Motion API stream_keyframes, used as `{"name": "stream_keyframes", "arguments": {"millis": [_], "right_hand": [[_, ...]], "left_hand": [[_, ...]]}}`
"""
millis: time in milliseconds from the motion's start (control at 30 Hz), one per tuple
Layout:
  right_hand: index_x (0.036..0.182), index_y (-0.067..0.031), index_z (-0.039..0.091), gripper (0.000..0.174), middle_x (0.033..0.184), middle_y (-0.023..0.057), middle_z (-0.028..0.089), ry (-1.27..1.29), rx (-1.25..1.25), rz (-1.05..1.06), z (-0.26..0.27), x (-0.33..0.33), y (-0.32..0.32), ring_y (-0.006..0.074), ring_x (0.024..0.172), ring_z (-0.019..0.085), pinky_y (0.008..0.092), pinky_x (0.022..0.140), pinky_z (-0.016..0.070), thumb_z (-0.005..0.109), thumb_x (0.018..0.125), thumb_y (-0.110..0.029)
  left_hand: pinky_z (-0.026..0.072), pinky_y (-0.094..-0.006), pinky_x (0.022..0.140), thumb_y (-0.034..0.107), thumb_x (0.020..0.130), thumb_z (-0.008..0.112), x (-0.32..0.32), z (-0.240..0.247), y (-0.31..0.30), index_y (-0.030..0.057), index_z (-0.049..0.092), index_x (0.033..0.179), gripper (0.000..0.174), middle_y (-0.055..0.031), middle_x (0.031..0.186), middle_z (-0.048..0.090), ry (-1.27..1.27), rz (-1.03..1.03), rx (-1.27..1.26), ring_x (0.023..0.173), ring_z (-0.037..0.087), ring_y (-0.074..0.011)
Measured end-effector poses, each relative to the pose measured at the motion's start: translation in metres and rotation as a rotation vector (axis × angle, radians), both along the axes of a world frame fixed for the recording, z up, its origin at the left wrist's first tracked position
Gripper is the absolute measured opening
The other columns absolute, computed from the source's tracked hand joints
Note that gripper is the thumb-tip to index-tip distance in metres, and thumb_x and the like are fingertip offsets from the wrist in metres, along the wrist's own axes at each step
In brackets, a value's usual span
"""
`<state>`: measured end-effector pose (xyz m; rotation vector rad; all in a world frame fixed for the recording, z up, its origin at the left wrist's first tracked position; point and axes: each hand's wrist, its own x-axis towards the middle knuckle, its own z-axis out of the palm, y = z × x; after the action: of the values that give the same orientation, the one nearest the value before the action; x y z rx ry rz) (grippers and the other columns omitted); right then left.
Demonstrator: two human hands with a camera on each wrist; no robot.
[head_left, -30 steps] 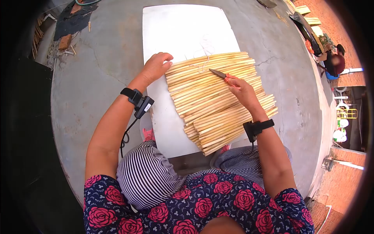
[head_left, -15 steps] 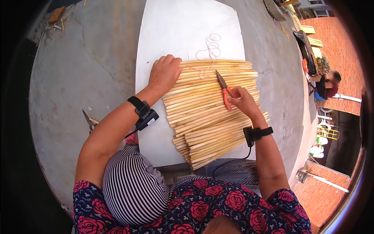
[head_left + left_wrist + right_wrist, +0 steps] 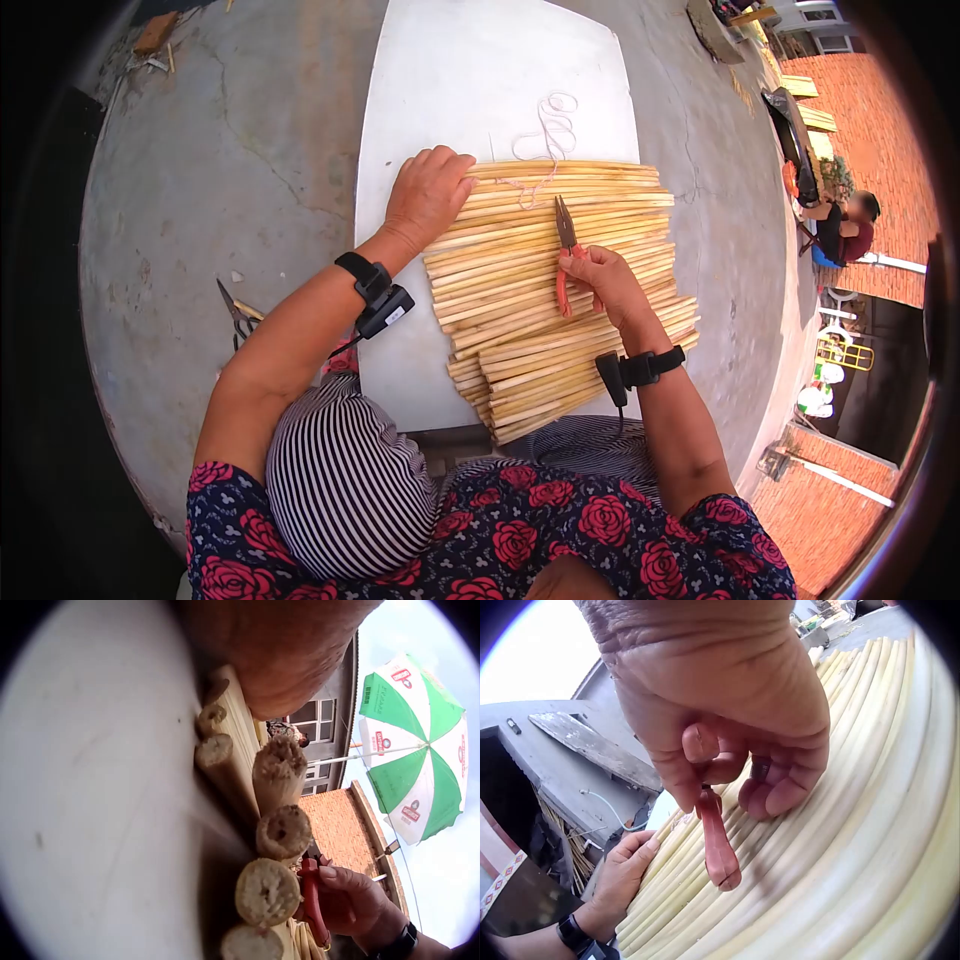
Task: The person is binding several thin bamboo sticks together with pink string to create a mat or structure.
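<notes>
A layer of pale yellow plant stalks [image 3: 540,270] lies side by side on a white board [image 3: 420,340]; in the left wrist view their cut ends [image 3: 268,892] show pithy cores. My left hand [image 3: 430,195] rests at the left ends of the farthest stalks, its thumb along them in the right wrist view. Above the middle of the layer, my right hand [image 3: 608,282] holds needle-nose pliers [image 3: 564,240] by a red handle, thumb and fingers pinching it. The dark nose points away from me. Thin pinkish string [image 3: 550,130] trails in loops from the far stalks onto the board.
Scissors [image 3: 235,310] lie on the concrete floor [image 3: 230,200] at left, partly behind my left arm. A brick [image 3: 156,33] lies farther back. Another person [image 3: 850,225] sits at the far right near a brick wall [image 3: 870,130]. A green-and-white umbrella [image 3: 416,742] stands in the left wrist view.
The pliers have swung from pointing left to pointing away from me, and the right hand has drawn nearer my body. My left hand has settled over the far stalk ends. The head view has shifted.
</notes>
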<state>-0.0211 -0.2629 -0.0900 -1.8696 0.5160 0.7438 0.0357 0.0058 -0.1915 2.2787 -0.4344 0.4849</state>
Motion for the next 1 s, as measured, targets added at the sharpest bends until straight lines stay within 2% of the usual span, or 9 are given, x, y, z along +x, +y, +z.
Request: {"name": "stream_keyframes", "arguments": {"millis": [33, 67, 167, 200, 333, 467, 600, 833, 1000], "right_hand": [[0.094, -0.0011, 0.066, 0.023, 0.079, 0.0043, 0.065, -0.019, 0.028, -0.059, 0.002, -0.002, 0.003, 0.0091, 0.063, 0.056, 0.0222, 0.048, 0.0431, 0.071, 0.087, -0.022], [0.100, -0.0016, 0.063, 0.020, 0.090, 0.0081, 0.068, -0.103, 0.266, -0.065, -0.007, -0.003, -0.004, 0.0152, 0.087, 0.065, 0.0249, 0.067, 0.0525, 0.068, 0.089, -0.018], [0.108, -0.0007, 0.059, 0.021, 0.102, 0.0120, 0.067, -0.118, 0.742, -0.255, 0.022, 0.000, 0.017, 0.0258, 0.112, 0.062, 0.0347, 0.091, 0.0524, 0.064, 0.090, -0.012], [0.112, -0.0030, 0.057, 0.022, 0.111, 0.0140, 0.065, -0.108, 0.853, -0.251, 0.018, 0.004, 0.015, 0.0340, 0.117, 0.058, 0.0485, 0.102, 0.0464, 0.061, 0.091, -0.010], [0.109, -0.0097, 0.059, 0.023, 0.134, 0.0180, 0.053, -0.097, 1.096, -0.261, 0.014, 0.016, 0.024, 0.0355, 0.132, 0.044, 0.0554, 0.113, 0.0295, 0.065, 0.089, -0.019], [0.121, -0.0043, 0.056, 0.031, 0.146, 0.0184, 0.040, -0.378, 0.980, -0.154, 0.025, 0.029, 0.038, 0.0331, 0.140, 0.033, 0.0498, 0.114, 0.0297, 0.058, 0.092, -0.015], [0.117, 0.0014, 0.056, 0.031, 0.138, 0.0188, 0.049, -0.543, 0.699, -0.063, 0.039, 0.033, 0.037, 0.0339, 0.136, 0.039, 0.0485, 0.110, 0.0354, 0.054, 0.096, -0.021], [0.108, -0.0014, 0.062, 0.021, 0.123, 0.0190, 0.058, -0.120, 1.121, -0.269, 0.024, 0.022, 0.037, 0.0380, 0.122, 0.052, 0.0534, 0.103, 0.0425, 0.056, 0.096, -0.018], [0.101, -0.0044, 0.064, 0.018, 0.093, 0.0073, 0.068, 0.002, 0.388, 0.090, 0.033, 0.031, 0.032, 0.0161, 0.087, 0.065, 0.0285, 0.074, 0.0526, 0.063, 0.094, -0.021]], "left_hand": [[0.0452, -0.0388, 0.080, 0.017, 0.084, 0.066, 0.001, 0.000, 0.000, 0.0080, 0.063, 0.106, 0.024, -0.0070, 0.093, 0.058, 0.003, 0.001, -0.003, 0.090, 0.056, -0.0267], [0.0451, -0.0389, 0.079, 0.017, 0.084, 0.067, 0.002, -0.001, 0.001, 0.0081, 0.063, 0.106, 0.024, -0.0070, 0.093, 0.058, -0.005, 0.001, -0.006, 0.090, 0.056, -0.0267], [0.0451, -0.0390, 0.079, 0.017, 0.084, 0.067, 0.001, -0.003, 0.000, 0.0083, 0.063, 0.106, 0.024, -0.0068, 0.093, 0.058, -0.025, -0.003, -0.014, 0.090, 0.056, -0.0265], [0.0451, -0.0390, 0.079, 0.017, 0.084, 0.067, 0.001, -0.003, 0.001, 0.0083, 0.063, 0.106, 0.024, -0.0068, 0.093, 0.058, -0.032, -0.003, -0.016, 0.090, 0.056, -0.0264], [0.0451, -0.0391, 0.079, 0.017, 0.084, 0.067, 0.001, -0.003, 0.001, 0.0083, 0.062, 0.106, 0.024, -0.0068, 0.093, 0.058, -0.036, -0.005, -0.024, 0.089, 0.056, -0.0262], [0.0451, -0.0391, 0.079, 0.016, 0.084, 0.067, 0.000, -0.002, 0.002, 0.0080, 0.062, 0.106, 0.024, -0.0071, 0.092, 0.057, -0.028, -0.010, -0.040, 0.089, 0.056, -0.0267], [0.0451, -0.0392, 0.079, 0.016, 0.084, 0.067, 0.002, -0.002, 0.001, 0.0077, 0.062, 0.106, 0.024, -0.0072, 0.092, 0.057, -0.029, -0.007, -0.032, 0.088, 0.056, -0.0269], [0.0449, -0.0398, 0.079, 0.016, 0.084, 0.066, 0.001, -0.003, 0.000, 0.0079, 0.062, 0.105, 0.023, -0.0070, 0.092, 0.058, -0.037, -0.004, -0.035, 0.089, 0.056, -0.0268], [0.0450, -0.0397, 0.078, 0.016, 0.084, 0.067, 0.001, -0.004, 0.001, 0.0082, 0.062, 0.105, 0.023, -0.0069, 0.092, 0.058, -0.062, 0.005, -0.028, 0.089, 0.056, -0.0267]]}}
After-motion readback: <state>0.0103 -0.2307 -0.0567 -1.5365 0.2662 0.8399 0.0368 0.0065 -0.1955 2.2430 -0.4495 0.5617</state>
